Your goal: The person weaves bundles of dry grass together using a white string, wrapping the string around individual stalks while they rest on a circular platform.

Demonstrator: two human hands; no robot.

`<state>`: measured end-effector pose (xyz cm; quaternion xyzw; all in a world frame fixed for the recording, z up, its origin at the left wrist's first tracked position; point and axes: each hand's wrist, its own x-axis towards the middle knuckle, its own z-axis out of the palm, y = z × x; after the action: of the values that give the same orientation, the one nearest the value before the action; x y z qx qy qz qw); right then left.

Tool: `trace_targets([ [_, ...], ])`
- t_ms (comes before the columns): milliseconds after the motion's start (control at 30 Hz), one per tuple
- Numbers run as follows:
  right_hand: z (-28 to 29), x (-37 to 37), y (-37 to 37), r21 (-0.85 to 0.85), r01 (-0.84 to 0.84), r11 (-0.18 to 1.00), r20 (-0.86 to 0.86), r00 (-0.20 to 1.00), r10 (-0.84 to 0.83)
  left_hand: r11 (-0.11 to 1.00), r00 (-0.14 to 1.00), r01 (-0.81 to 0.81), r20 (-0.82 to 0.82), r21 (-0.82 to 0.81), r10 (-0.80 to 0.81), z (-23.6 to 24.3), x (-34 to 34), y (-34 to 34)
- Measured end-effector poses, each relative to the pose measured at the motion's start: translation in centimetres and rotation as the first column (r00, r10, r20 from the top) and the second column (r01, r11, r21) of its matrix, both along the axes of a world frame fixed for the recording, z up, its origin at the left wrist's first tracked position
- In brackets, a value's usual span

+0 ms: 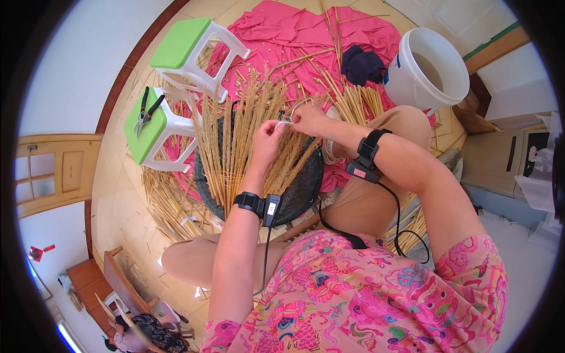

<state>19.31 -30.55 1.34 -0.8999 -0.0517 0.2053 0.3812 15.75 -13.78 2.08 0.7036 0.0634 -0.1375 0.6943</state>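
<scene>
Over a spread of dried plant stalks [235, 135] with feathery heads, both my hands meet near the middle. My left hand [266, 141] is closed, its thumb and fingers pinching a thin white string [286, 122]. Close on its right, my right hand [309, 119] also pinches the string, and a pale loop rises by its fingers. Beneath the stalks lies a round dark green, net-like base [297, 200]. The stalks fan out toward the far side, their lower ends gathered nearer my lap. Exactly where the string runs between my fingers is too small to tell.
Two green-topped white stools [181, 44] stand at the left; pruning shears [146, 115] lie on the nearer one. Behind is a pink cloth [276, 29] strewn with cut stalks. A white bucket [406, 70] and dark cloth [360, 66] are at right. Another person [147, 335] sits far lower left.
</scene>
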Motion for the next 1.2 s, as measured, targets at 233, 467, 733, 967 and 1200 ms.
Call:
trace_targets([
  [233,1.8,-0.4,0.1,-0.282,-0.077,0.956,-0.151,0.988,0.035,0.922,0.952,-0.302,-0.022,-0.244,0.306,-1.0,0.8,3.0],
  [467,4.5,-0.5,1.0,-0.263,0.04,0.964,0.174,0.985,0.007,0.905,0.937,-0.338,0.0,-0.259,0.35,0.8,-0.2,7.6],
  [733,11.6,2.3,1.4,0.078,0.006,0.997,0.413,0.91,-0.038,0.974,0.983,-0.183,-0.052,-0.132,0.177,4.2,-3.6,13.6],
  [967,11.5,1.3,7.2,0.339,-0.29,0.895,0.12,0.957,0.265,0.979,0.996,-0.003,-0.087,-0.204,-0.015,8.9,-5.8,16.3],
  [1200,8.5,-0.5,12.9,0.577,-0.409,0.707,-0.065,0.84,0.539,0.982,0.994,0.05,-0.082,-0.183,-0.066,9.0,-6.2,15.6],
])
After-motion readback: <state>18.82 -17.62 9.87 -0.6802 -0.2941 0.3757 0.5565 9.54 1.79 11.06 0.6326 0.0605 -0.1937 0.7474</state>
